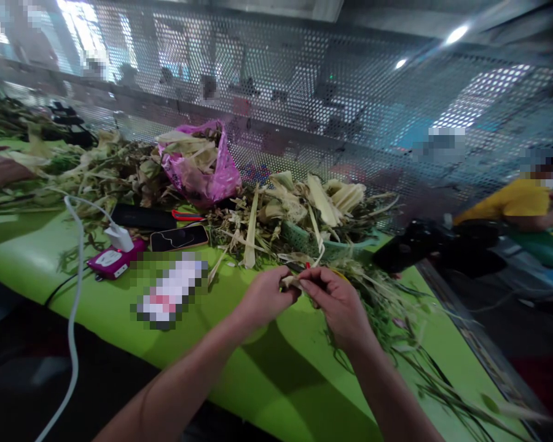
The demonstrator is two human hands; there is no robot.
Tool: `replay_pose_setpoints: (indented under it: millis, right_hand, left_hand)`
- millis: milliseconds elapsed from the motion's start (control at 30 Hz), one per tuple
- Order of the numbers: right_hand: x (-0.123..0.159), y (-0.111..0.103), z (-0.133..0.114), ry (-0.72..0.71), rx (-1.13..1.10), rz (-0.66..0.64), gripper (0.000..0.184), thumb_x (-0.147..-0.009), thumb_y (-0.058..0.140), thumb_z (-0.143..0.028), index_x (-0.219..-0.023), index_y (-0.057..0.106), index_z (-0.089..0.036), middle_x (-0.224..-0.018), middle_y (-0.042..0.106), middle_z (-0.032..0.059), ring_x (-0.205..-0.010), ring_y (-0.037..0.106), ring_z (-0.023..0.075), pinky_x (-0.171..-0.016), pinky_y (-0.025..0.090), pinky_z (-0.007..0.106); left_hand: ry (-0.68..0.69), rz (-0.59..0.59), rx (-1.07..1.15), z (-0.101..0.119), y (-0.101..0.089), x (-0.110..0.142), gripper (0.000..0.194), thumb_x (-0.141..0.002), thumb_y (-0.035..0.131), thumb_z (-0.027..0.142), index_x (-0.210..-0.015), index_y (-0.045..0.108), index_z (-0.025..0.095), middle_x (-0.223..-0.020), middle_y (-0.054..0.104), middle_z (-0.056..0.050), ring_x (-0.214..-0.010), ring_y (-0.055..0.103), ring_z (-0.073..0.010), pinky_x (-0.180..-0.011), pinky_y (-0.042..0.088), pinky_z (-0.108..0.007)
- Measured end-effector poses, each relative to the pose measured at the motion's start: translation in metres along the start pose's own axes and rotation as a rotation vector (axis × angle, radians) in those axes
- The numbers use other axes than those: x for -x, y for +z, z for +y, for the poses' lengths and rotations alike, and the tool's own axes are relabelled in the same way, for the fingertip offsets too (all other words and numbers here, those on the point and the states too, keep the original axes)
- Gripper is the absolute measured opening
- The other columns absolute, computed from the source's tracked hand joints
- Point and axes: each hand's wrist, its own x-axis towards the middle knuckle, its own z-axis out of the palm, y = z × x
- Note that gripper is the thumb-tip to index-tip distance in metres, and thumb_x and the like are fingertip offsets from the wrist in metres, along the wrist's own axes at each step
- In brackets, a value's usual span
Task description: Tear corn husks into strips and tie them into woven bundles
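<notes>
My left hand and my right hand meet over the near part of the green table. Both have their fingers closed on a small piece of pale dried husk, pinched between the fingertips. Fingers cover much of it. Just behind the hands stands a green basket heaped with dry corn husks. A long strip of husk leans at its left. Something small and red shows just behind my right fingertips.
A pink plastic bag of husks stands behind a phone. At left are a purple power block with a white charger and cable, and another person's hand. Stalks spread rightward; a perforated screen rises behind.
</notes>
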Motion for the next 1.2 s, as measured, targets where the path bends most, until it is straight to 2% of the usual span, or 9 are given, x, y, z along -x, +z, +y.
replay_pose_setpoints:
  millis: [100,233,333,467,633,767,900,1067,1200]
  right_hand:
    - [0.000,0.005,-0.002,-0.017,0.046,-0.013,0.017,-0.082,0.057,-0.031,-0.087,0.063,-0.016,-0.074,0.062,0.0029,-0.057,0.047,0.0119,-0.050,0.037,0.023]
    - [0.001,0.004,-0.006,-0.107,0.188,-0.006,0.013,-0.084,0.056,-0.028,-0.086,0.063,-0.018,-0.078,0.064,0.0040,-0.068,0.055,0.0158,-0.059,0.043,0.027]
    - [0.002,0.000,-0.007,-0.229,0.286,0.033,0.009,-0.085,0.056,-0.025,-0.089,0.062,-0.019,-0.084,0.063,0.0044,-0.075,0.057,0.0172,-0.068,0.045,0.029]
    - [0.005,-0.002,-0.007,-0.328,0.375,0.056,0.011,-0.087,0.054,-0.021,-0.096,0.061,-0.021,-0.091,0.064,0.0043,-0.078,0.059,0.0170,-0.071,0.046,0.029]
    - [0.009,0.005,-0.009,-0.423,0.467,-0.009,0.013,-0.089,0.052,-0.017,-0.096,0.062,-0.023,-0.091,0.065,0.0035,-0.084,0.060,0.0181,-0.076,0.047,0.030]
    - [0.008,0.001,-0.013,-0.425,0.441,0.048,0.016,-0.086,0.057,-0.018,-0.101,0.061,-0.023,-0.097,0.061,0.0047,-0.073,0.056,0.0151,-0.068,0.048,0.028]
    - [0.006,-0.009,-0.014,-0.410,0.454,0.118,0.019,-0.085,0.059,-0.023,-0.104,0.062,-0.023,-0.109,0.054,0.0081,-0.064,0.050,0.0124,-0.062,0.048,0.029]
    - [0.003,-0.013,-0.011,-0.438,0.579,0.134,0.014,-0.087,0.057,-0.025,-0.097,0.065,-0.024,-0.127,0.047,0.0098,-0.091,0.058,0.0207,-0.082,0.049,0.039]
    - [0.003,-0.013,-0.011,-0.459,0.591,0.125,0.013,-0.088,0.054,-0.023,-0.092,0.066,-0.024,-0.131,0.047,0.0090,-0.096,0.059,0.0224,-0.087,0.048,0.041]
  left_hand:
    - [-0.029,0.008,-0.035,0.001,-0.001,0.001,0.010,-0.070,0.055,0.019,-0.064,0.048,0.017,-0.060,0.044,0.005,-0.058,0.038,-0.0096,-0.053,0.023,-0.024]
    - [-0.034,0.007,-0.041,-0.001,-0.001,0.001,0.008,-0.069,0.059,0.018,-0.065,0.051,0.017,-0.060,0.046,0.004,-0.058,0.039,-0.0099,-0.053,0.024,-0.024]
    - [-0.066,-0.014,0.095,-0.005,0.001,0.002,0.008,-0.071,0.062,0.022,-0.072,0.058,0.016,-0.063,0.053,0.002,-0.060,0.044,-0.0110,-0.054,0.030,-0.023]
    - [-0.110,-0.051,0.356,-0.012,0.006,0.002,0.018,-0.071,0.069,0.027,-0.081,0.063,0.013,-0.070,0.062,-0.003,-0.065,0.052,-0.0131,-0.059,0.039,-0.023]
    - [-0.014,-0.049,0.602,-0.017,0.013,0.001,0.027,-0.066,0.076,0.032,-0.081,0.064,0.012,-0.079,0.066,-0.006,-0.073,0.057,-0.0154,-0.069,0.044,-0.026]
    - [-0.124,-0.033,0.724,-0.009,0.011,-0.001,0.039,-0.057,0.082,0.038,-0.077,0.062,0.011,-0.073,0.065,-0.005,-0.067,0.056,-0.0137,-0.065,0.043,-0.026]
    - [-0.267,0.020,0.690,0.001,0.005,-0.002,0.041,-0.052,0.084,0.038,-0.070,0.059,0.012,-0.061,0.059,0.000,-0.057,0.050,-0.0098,-0.056,0.038,-0.023]
    - [-0.262,-0.007,0.582,0.003,0.002,-0.002,0.034,-0.059,0.080,0.036,-0.072,0.060,0.012,-0.060,0.057,0.001,-0.054,0.046,-0.0074,-0.051,0.034,-0.021]
    - [-0.262,-0.103,0.536,0.007,-0.004,-0.001,0.033,-0.066,0.073,0.041,-0.077,0.064,0.011,-0.067,0.060,-0.002,-0.057,0.050,-0.0092,-0.051,0.037,-0.021]
